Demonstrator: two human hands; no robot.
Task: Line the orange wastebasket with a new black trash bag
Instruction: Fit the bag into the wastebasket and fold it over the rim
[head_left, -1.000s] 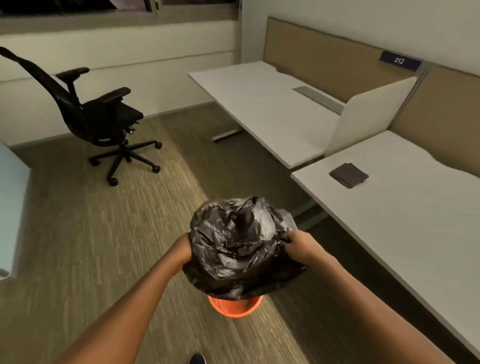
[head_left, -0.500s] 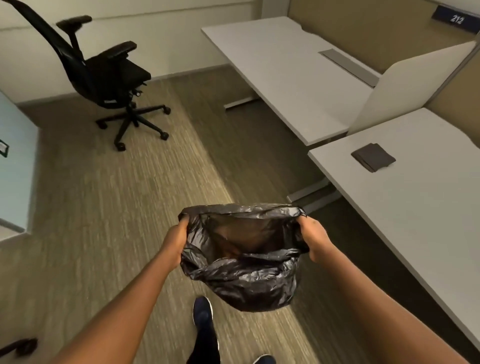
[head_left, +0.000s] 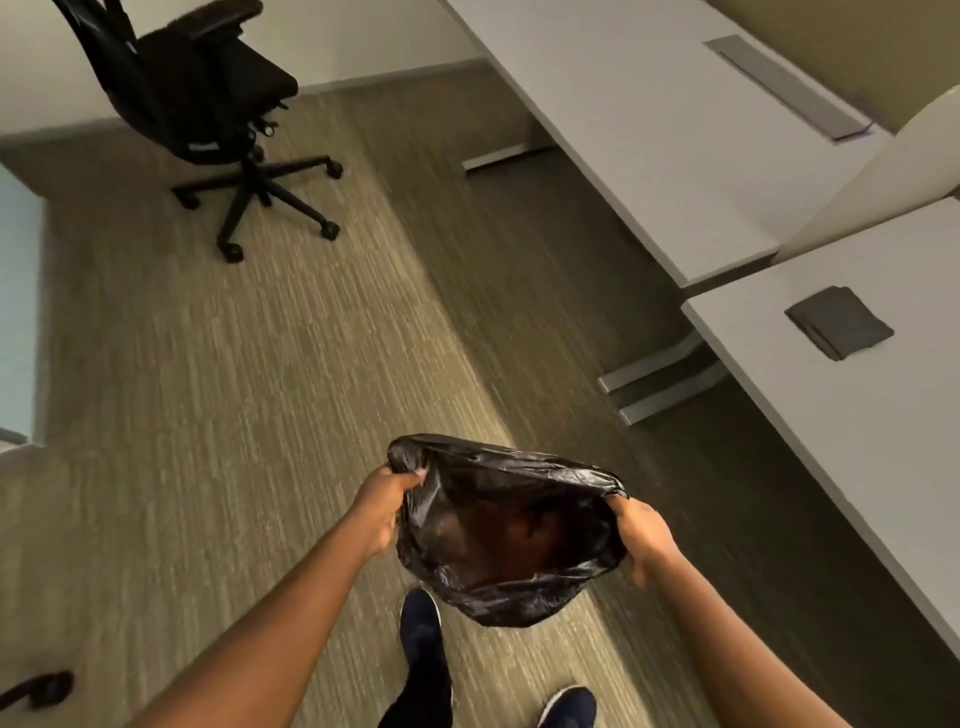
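A crinkled black trash bag (head_left: 498, 587) hangs in front of me with its mouth spread wide and facing up. My left hand (head_left: 382, 506) grips the left rim of the bag. On the opposite rim my right hand (head_left: 641, 535) holds the plastic. A dim orange-brown glow shows through the bag's inside, where the orange wastebasket (head_left: 511, 535) seems to sit under the plastic; its body is hidden by the bag.
A black office chair (head_left: 208, 98) stands on the carpet at the far left. White desks (head_left: 649, 119) run along the right, the nearer one bearing a dark folded item (head_left: 839, 322). My dark shoes (head_left: 423, 629) are below the bag. A dark object (head_left: 39, 688) lies bottom left.
The bag was a bunched bundle above the visible orange basket; now its mouth is spread open and it covers the basket. The view has tilted down and shifted toward the floor.
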